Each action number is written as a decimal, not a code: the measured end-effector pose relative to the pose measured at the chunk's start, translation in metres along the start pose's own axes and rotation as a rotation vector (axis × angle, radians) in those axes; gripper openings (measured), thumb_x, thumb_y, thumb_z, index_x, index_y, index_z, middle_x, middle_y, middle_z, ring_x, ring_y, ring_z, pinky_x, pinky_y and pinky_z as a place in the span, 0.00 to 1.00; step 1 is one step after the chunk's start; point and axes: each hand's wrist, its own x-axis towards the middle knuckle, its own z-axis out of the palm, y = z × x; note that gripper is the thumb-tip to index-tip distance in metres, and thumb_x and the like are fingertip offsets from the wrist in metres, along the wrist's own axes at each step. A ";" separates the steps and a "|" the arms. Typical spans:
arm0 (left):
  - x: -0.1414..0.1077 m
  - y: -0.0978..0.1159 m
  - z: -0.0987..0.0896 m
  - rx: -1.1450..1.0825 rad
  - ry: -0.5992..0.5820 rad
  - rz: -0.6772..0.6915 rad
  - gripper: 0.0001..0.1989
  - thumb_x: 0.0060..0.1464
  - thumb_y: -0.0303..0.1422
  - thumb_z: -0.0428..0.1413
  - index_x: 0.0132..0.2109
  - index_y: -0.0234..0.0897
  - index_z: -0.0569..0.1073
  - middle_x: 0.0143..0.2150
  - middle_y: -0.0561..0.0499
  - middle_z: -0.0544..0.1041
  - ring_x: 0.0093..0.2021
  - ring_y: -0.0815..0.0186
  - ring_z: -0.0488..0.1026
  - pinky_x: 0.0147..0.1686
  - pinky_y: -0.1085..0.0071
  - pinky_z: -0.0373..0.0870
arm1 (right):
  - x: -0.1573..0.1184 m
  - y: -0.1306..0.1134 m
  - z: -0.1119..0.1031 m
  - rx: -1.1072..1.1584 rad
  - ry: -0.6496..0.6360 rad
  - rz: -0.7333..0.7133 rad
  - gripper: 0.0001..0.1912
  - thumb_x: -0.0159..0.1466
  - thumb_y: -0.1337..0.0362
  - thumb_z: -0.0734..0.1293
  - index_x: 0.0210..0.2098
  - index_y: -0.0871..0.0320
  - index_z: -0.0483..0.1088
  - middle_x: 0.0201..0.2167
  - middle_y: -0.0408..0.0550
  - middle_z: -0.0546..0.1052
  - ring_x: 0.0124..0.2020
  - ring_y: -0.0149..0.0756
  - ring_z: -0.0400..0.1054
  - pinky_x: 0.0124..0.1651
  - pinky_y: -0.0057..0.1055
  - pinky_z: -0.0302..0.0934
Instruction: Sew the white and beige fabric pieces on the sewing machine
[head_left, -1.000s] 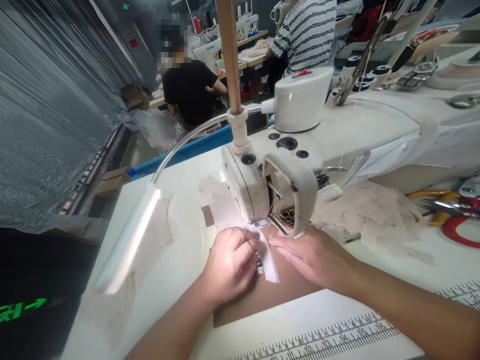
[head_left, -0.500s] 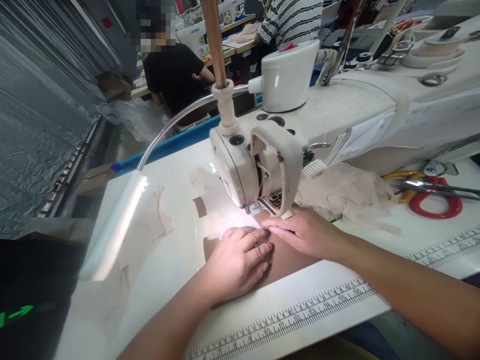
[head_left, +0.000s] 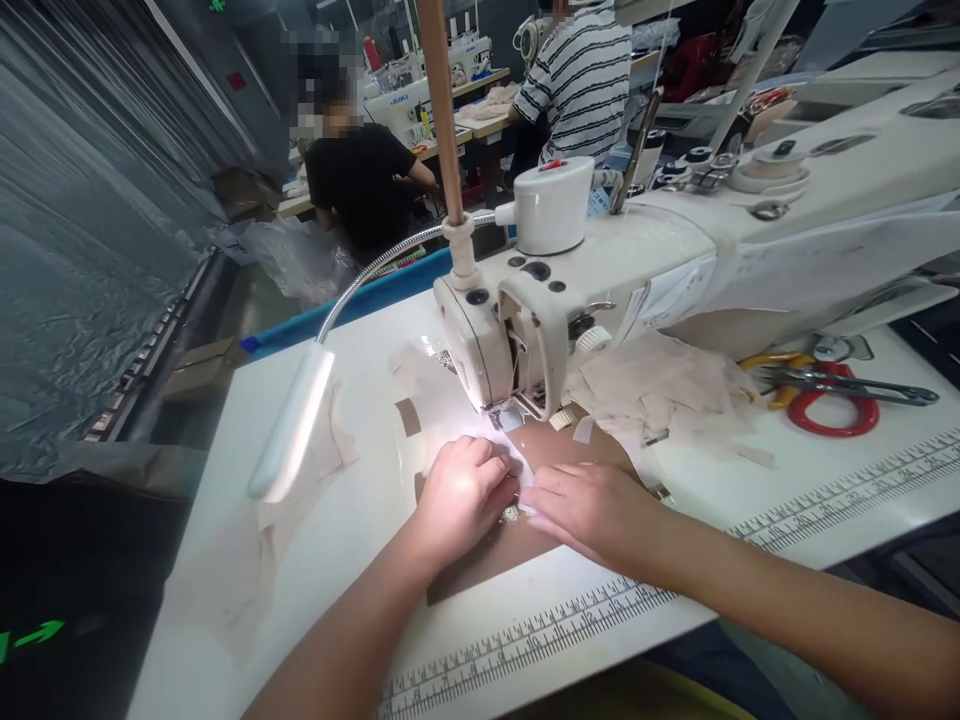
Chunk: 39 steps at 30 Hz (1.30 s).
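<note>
A white sewing machine (head_left: 480,350) stands over the work, its presser foot (head_left: 496,412) down near a thin pale fabric (head_left: 523,462). Just in front of the foot, my left hand (head_left: 466,500) has its fingers curled and pressed on the fabric. My right hand (head_left: 596,510) pinches the fabric's edge from the right, its fingertips close to the left ones. Under both hands lies a flat brown surface (head_left: 540,545), with a small shiny metal patch (head_left: 510,514) between them. Part of the fabric is hidden by the fingers.
A lit lamp (head_left: 292,425) on a bent metal neck hangs at left. Sheer beige pieces (head_left: 660,385) lie right of the needle area. Red-handled scissors (head_left: 832,405) rest farther right. A printed ruler (head_left: 555,630) runs along the front edge. Two people sit at machines beyond.
My right hand has come back from beside the presser foot toward the table's front edge. My left fingers have curled in more tightly. The camera view has shifted slightly.
</note>
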 end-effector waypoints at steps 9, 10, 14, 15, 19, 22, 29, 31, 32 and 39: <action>-0.009 -0.007 -0.006 -0.170 0.058 -0.006 0.09 0.61 0.30 0.51 0.45 0.38 0.75 0.38 0.46 0.75 0.39 0.62 0.70 0.39 0.64 0.69 | -0.009 0.016 -0.029 -0.010 -0.114 0.022 0.14 0.67 0.73 0.53 0.33 0.58 0.69 0.28 0.47 0.70 0.29 0.35 0.63 0.32 0.31 0.53; -0.011 -0.008 -0.008 -0.176 0.048 0.001 0.09 0.60 0.30 0.51 0.45 0.38 0.74 0.38 0.46 0.75 0.39 0.62 0.70 0.40 0.64 0.69 | -0.012 0.016 -0.034 0.025 -0.153 0.034 0.13 0.67 0.71 0.54 0.35 0.58 0.69 0.30 0.47 0.71 0.31 0.35 0.64 0.33 0.30 0.54; -0.015 -0.009 -0.020 -0.157 0.025 0.030 0.09 0.60 0.30 0.51 0.45 0.36 0.74 0.40 0.46 0.75 0.40 0.62 0.70 0.40 0.64 0.70 | -0.029 0.011 -0.044 0.156 -0.271 0.128 0.12 0.69 0.67 0.55 0.36 0.57 0.68 0.32 0.46 0.71 0.31 0.35 0.65 0.33 0.31 0.57; -0.014 -0.007 -0.024 -0.143 0.025 0.042 0.09 0.61 0.30 0.51 0.45 0.35 0.74 0.40 0.45 0.75 0.39 0.62 0.71 0.39 0.65 0.70 | -0.032 0.010 -0.044 0.171 -0.271 0.149 0.12 0.69 0.67 0.54 0.36 0.56 0.68 0.32 0.46 0.71 0.32 0.35 0.66 0.33 0.31 0.57; -0.005 0.005 -0.038 -0.048 -0.007 0.139 0.10 0.62 0.29 0.49 0.45 0.34 0.73 0.41 0.45 0.75 0.39 0.62 0.72 0.38 0.65 0.72 | -0.038 0.005 -0.043 0.205 -0.199 0.174 0.12 0.69 0.68 0.55 0.41 0.56 0.69 0.32 0.46 0.72 0.33 0.35 0.65 0.34 0.31 0.56; 0.008 0.015 -0.036 0.015 -0.059 0.207 0.11 0.62 0.28 0.48 0.48 0.33 0.72 0.42 0.42 0.76 0.41 0.60 0.73 0.39 0.63 0.73 | -0.033 -0.005 -0.038 0.205 -0.136 0.115 0.12 0.69 0.67 0.55 0.41 0.56 0.69 0.31 0.45 0.71 0.32 0.34 0.64 0.33 0.30 0.54; 0.018 0.017 0.003 -0.133 0.035 0.070 0.10 0.60 0.27 0.49 0.34 0.34 0.74 0.32 0.46 0.75 0.32 0.64 0.72 0.32 0.68 0.71 | -0.030 -0.018 -0.024 0.139 -0.155 0.023 0.13 0.66 0.72 0.54 0.33 0.57 0.68 0.27 0.45 0.67 0.27 0.34 0.57 0.29 0.32 0.48; 0.015 0.018 0.005 -0.240 0.087 -0.027 0.09 0.61 0.28 0.49 0.36 0.35 0.74 0.33 0.47 0.75 0.33 0.65 0.72 0.33 0.69 0.72 | -0.036 -0.014 -0.024 0.138 -0.120 0.028 0.13 0.66 0.72 0.54 0.34 0.57 0.68 0.26 0.45 0.67 0.26 0.35 0.57 0.30 0.32 0.48; 0.014 0.019 0.003 -0.269 0.082 -0.042 0.08 0.61 0.29 0.50 0.37 0.35 0.74 0.34 0.47 0.75 0.34 0.65 0.72 0.34 0.69 0.72 | -0.039 -0.012 -0.025 0.135 -0.104 0.036 0.13 0.66 0.72 0.53 0.35 0.58 0.68 0.26 0.45 0.67 0.27 0.35 0.57 0.30 0.32 0.48; 0.011 0.021 -0.023 -0.144 -0.175 0.144 0.09 0.61 0.31 0.52 0.40 0.35 0.76 0.36 0.45 0.76 0.38 0.61 0.74 0.38 0.65 0.73 | -0.052 -0.006 -0.028 0.129 -0.086 0.110 0.13 0.68 0.71 0.54 0.36 0.57 0.68 0.27 0.44 0.68 0.28 0.34 0.58 0.31 0.32 0.48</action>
